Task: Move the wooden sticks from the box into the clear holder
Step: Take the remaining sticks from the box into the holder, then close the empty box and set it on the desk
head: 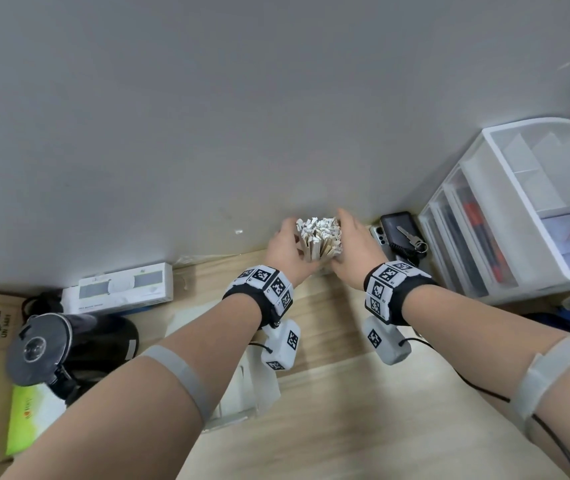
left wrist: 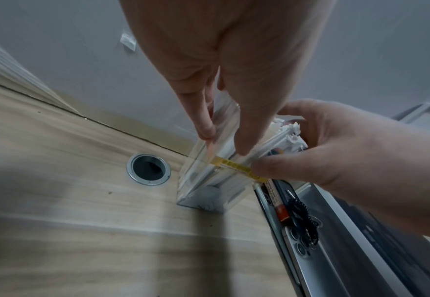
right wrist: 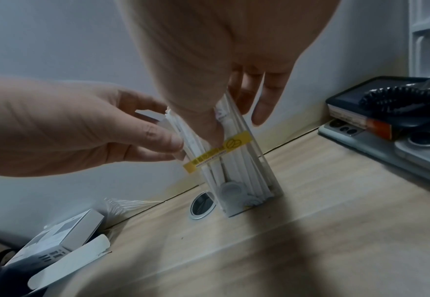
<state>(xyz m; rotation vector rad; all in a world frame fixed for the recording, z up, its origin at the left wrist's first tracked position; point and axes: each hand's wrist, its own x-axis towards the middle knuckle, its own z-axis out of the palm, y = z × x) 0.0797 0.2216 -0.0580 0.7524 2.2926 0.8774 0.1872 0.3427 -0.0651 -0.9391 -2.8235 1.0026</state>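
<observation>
Both hands meet at the far edge of the desk, one on each side of the same upright bundle. The left hand [head: 285, 245] cups the left flank of the clear holder [right wrist: 253, 172], thumb and forefinger tips pinching its upper wall just above the yellow label band [right wrist: 217, 151]. The right hand [head: 354, 247] closes on it from the right, its thumb pressed against the near face by the label and the other fingers loosely curled round the far side, so each hand holds the holder and neither is spread wide. Between the palms stand the wooden sticks [head: 318, 239], most in white paper sleeves, their ragged tops bristling above the rim. Their long axis runs nearly vertical, leaning a little, with the lower ends down on the holder's floor. The holder itself stands on the wooden desk [left wrist: 81, 221], just right of the round cable grommet [left wrist: 148, 169] and close to the grey wall [head: 242, 98]. Neither hand is nearer; they are level, straight ahead of the person. The next move looks to turn on this vertical line: pressing or squaring the bundle down along it. An opened white box [right wrist: 64, 247] lies near and to the left; I cannot tell whether sticks remain in it. Phones [head: 397, 233] and white drawers [head: 525, 209] sit to the right.
</observation>
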